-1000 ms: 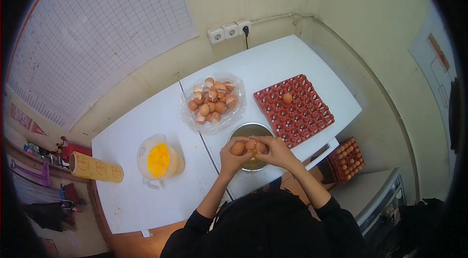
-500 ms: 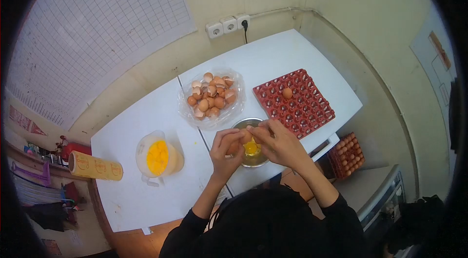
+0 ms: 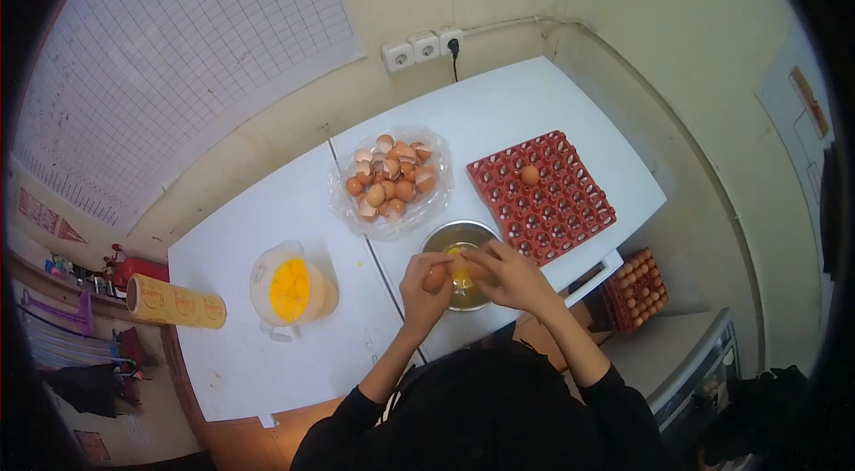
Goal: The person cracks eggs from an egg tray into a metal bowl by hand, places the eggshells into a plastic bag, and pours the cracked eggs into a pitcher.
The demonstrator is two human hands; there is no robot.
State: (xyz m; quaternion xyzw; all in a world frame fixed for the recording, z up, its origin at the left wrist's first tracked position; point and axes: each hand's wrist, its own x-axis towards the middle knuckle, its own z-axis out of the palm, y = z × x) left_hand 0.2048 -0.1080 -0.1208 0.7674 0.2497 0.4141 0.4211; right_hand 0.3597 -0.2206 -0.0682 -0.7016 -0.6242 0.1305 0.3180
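Over a metal bowl holding raw egg, my two hands are close together with fingertips nearly meeting. My left hand is closed around a brown egg in its palm. A cracked eggshell is pinched in my right hand; its edges are partly hidden by the fingers. Yellow yolk shows just below, between the hands. Beyond the bowl, a clear plastic bag is heaped with broken brown eggshells.
A red egg tray with one brown egg lies right of the bowl. Left stand a clear jug of yolks and a plastic-wrap roll. Another full egg tray sits low beyond the white table's right edge.
My hands have drawn closer together and slightly lower over the bowl, exposing more of its far rim. The whole view has shifted a little.
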